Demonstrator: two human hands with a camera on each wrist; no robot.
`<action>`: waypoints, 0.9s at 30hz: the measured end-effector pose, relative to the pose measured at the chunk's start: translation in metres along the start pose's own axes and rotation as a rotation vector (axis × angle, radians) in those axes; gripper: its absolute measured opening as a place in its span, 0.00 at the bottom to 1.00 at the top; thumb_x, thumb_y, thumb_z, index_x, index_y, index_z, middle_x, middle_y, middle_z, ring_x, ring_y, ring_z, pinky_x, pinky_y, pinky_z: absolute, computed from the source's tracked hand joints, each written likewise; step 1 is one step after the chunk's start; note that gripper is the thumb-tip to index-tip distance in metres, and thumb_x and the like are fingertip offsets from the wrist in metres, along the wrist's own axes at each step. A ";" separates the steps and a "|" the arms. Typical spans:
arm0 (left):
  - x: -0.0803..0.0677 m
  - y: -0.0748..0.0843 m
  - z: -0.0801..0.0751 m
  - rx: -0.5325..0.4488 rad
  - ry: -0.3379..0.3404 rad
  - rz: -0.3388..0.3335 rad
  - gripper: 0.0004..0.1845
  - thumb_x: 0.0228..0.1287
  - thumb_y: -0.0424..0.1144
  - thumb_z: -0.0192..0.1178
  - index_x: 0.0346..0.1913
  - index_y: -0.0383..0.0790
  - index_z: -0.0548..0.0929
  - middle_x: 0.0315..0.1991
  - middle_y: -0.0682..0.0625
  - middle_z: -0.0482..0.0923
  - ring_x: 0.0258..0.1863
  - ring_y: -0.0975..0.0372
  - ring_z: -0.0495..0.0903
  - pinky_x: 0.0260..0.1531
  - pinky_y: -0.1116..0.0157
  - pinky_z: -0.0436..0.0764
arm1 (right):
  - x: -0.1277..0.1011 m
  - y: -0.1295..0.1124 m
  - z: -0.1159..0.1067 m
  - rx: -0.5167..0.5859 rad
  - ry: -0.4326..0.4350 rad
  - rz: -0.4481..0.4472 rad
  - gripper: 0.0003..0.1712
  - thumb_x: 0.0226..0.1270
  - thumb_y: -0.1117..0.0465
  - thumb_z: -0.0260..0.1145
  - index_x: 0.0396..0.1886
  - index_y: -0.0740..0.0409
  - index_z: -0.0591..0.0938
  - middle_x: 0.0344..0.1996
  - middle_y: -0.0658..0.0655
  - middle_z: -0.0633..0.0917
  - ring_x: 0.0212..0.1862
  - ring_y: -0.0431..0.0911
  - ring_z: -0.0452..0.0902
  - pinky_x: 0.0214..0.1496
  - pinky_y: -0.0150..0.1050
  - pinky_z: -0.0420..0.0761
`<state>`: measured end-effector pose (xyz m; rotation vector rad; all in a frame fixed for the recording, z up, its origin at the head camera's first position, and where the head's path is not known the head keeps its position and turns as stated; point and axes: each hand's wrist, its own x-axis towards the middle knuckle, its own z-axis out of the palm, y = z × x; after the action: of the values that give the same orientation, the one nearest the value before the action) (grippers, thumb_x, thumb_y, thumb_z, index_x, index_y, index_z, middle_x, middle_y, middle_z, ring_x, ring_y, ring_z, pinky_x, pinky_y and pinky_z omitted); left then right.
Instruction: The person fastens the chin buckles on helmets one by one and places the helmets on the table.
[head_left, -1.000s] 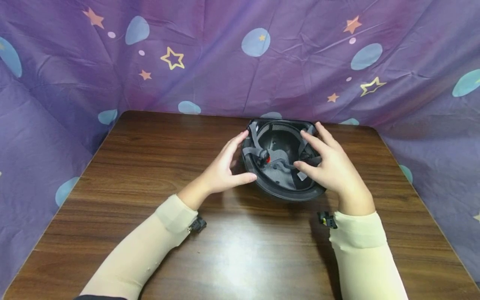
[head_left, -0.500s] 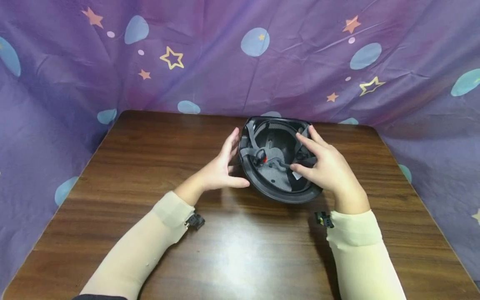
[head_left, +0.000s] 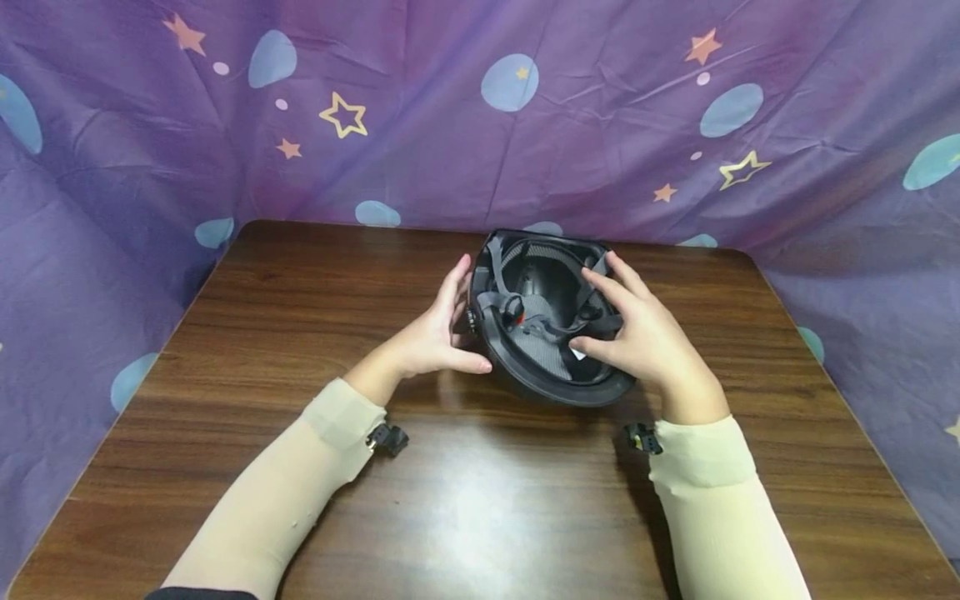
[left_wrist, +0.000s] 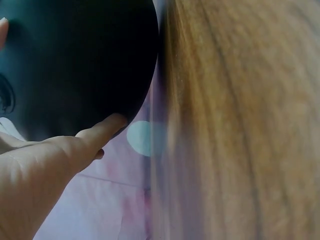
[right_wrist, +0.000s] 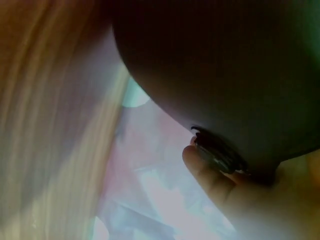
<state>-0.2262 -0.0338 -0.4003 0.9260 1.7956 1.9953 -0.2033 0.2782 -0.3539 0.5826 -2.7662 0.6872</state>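
A black helmet (head_left: 551, 390) lies upside down at the back middle of the wooden table (head_left: 487, 500), with grey padding and straps showing inside. My left hand (head_left: 438, 333) presses straight fingers against its left side, and the thumb reaches to the front rim. In the left wrist view one fingertip (left_wrist: 107, 125) touches the dark helmet shell (left_wrist: 75, 60). My right hand (head_left: 645, 342) grips the right rim, thumb inside on the padding. The right wrist view shows a finger (right_wrist: 205, 170) under the helmet's outer shell (right_wrist: 225, 65).
A purple cloth (head_left: 525, 150) printed with stars and blue ovals hangs behind and beside the table, close to the helmet's far side. Small black cameras sit at the left wrist (head_left: 390, 437) and the right wrist (head_left: 637, 437). Bare wood lies in front of the helmet.
The helmet has shifted a little to the left between both hands. The left fingers have drawn in flat against its side, and the right hand has followed it.
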 end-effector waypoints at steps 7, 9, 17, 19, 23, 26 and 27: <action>0.001 -0.001 -0.001 0.009 0.021 -0.005 0.74 0.38 0.19 0.74 0.75 0.64 0.32 0.77 0.54 0.31 0.74 0.64 0.39 0.59 0.48 0.69 | 0.001 0.005 0.010 0.013 -0.058 0.010 0.59 0.43 0.43 0.80 0.75 0.42 0.61 0.77 0.55 0.43 0.71 0.63 0.53 0.66 0.62 0.60; 0.001 -0.001 -0.002 0.013 0.028 -0.009 0.74 0.37 0.19 0.75 0.75 0.65 0.33 0.77 0.55 0.31 0.74 0.66 0.39 0.59 0.48 0.69 | 0.001 0.005 0.012 0.013 -0.073 0.014 0.60 0.43 0.42 0.80 0.76 0.41 0.58 0.77 0.55 0.41 0.71 0.65 0.52 0.66 0.63 0.60; 0.001 -0.002 -0.004 -0.015 0.036 0.007 0.77 0.33 0.16 0.75 0.76 0.60 0.31 0.77 0.54 0.34 0.74 0.61 0.45 0.60 0.50 0.69 | 0.003 0.004 0.021 0.027 -0.110 0.036 0.66 0.43 0.41 0.80 0.78 0.40 0.50 0.76 0.52 0.33 0.70 0.72 0.48 0.66 0.66 0.56; 0.002 -0.003 -0.004 -0.019 0.036 0.016 0.77 0.33 0.16 0.74 0.76 0.59 0.30 0.77 0.53 0.35 0.73 0.60 0.46 0.61 0.50 0.67 | 0.003 0.005 0.023 0.027 -0.120 0.042 0.66 0.44 0.41 0.79 0.78 0.39 0.49 0.75 0.50 0.32 0.70 0.72 0.47 0.66 0.67 0.55; 0.001 -0.004 -0.006 0.018 0.044 0.027 0.77 0.32 0.17 0.75 0.76 0.59 0.31 0.77 0.52 0.37 0.73 0.61 0.47 0.66 0.54 0.62 | 0.004 0.005 0.027 0.003 -0.152 0.058 0.61 0.53 0.40 0.73 0.78 0.37 0.46 0.74 0.49 0.27 0.69 0.74 0.47 0.64 0.70 0.53; 0.000 0.001 -0.006 0.100 0.063 0.021 0.77 0.31 0.21 0.78 0.76 0.58 0.32 0.77 0.51 0.38 0.73 0.63 0.47 0.69 0.59 0.53 | 0.003 0.006 0.032 -0.022 -0.183 0.081 0.57 0.58 0.38 0.68 0.78 0.36 0.43 0.73 0.48 0.24 0.68 0.75 0.48 0.63 0.71 0.55; -0.001 0.005 -0.005 0.125 0.070 0.014 0.77 0.32 0.21 0.78 0.76 0.57 0.32 0.77 0.50 0.38 0.73 0.62 0.47 0.70 0.60 0.51 | 0.003 0.005 0.033 -0.030 -0.195 0.095 0.56 0.60 0.37 0.66 0.78 0.35 0.42 0.73 0.47 0.22 0.67 0.76 0.48 0.63 0.71 0.56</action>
<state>-0.2271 -0.0390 -0.3960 0.9184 1.9761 1.9656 -0.2122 0.2651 -0.3834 0.5421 -2.9958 0.6389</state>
